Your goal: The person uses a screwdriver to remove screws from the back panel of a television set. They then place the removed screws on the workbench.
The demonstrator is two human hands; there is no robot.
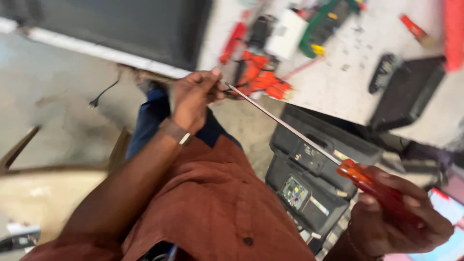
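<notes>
My right hand (396,222) grips the orange translucent handle of a long screwdriver (372,186) at the lower right. Its thin metal shaft (285,124) runs up and left across the view. My left hand (193,96) is closed around the shaft's tip, fingers pinched together, above my lap. Whether a small part sits between those fingers cannot be seen. A watch band (175,131) is on my left wrist. My rust-coloured shirt (212,203) and blue trousers (152,116) fill the centre.
A white workbench (348,72) at the upper right carries red and orange tools (258,72), a green circuit board (324,21) and a black remote (384,72). Black electronic casings (314,169) stand under the shaft. A large dark panel (121,24) leans at the upper left. A cable plug (94,102) lies on the concrete floor.
</notes>
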